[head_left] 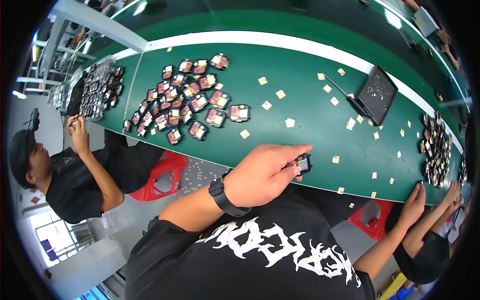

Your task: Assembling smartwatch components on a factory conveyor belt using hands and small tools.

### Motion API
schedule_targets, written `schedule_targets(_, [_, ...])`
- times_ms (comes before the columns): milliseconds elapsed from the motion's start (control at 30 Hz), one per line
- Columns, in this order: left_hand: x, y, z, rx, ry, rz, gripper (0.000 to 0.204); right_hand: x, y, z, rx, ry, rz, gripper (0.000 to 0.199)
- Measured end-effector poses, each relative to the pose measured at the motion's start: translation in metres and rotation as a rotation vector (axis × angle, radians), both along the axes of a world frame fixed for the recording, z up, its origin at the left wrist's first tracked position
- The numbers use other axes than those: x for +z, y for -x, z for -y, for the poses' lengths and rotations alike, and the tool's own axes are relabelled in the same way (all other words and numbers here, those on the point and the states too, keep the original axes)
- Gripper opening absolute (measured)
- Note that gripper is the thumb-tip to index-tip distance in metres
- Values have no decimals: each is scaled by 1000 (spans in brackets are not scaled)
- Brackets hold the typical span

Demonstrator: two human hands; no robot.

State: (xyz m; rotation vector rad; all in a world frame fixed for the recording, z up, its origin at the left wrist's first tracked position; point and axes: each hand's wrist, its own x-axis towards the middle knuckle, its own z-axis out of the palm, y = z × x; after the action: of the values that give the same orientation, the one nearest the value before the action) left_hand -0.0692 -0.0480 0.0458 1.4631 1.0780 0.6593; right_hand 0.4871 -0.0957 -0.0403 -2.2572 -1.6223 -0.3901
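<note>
My left hand [262, 172], with a black watch on the wrist, is above the table's near edge. Its thumb and fingers close on a small black-framed electronic module [303, 164] with a grey, screen-like face. Far to the right, my right hand [414, 204] is at the same edge, beside a heap of small dark modules [436, 150]. Its fingers are pinched together around a tiny dark thing that is too small to name. Many black-framed modules with pink and white faces [198, 102] lie spread over the table to the left of my left hand.
Small cream paper squares [280, 94] are scattered over the green table [310, 120]. A black ridged tray [378, 95] holding tiny bits stands at the back right. Clear trays of modules [95, 90] are far left. Co-workers [65, 170] sit on both sides; red stools [162, 175] stand below.
</note>
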Motion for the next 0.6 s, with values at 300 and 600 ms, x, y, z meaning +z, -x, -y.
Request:
schedule_targets(300, [23, 36, 13, 146, 161, 47, 59, -7, -16, 0, -19, 9, 86, 35])
schedule_targets(600, [52, 46, 17, 125, 26, -46, 80, -4, 16, 6, 46, -160, 87, 32])
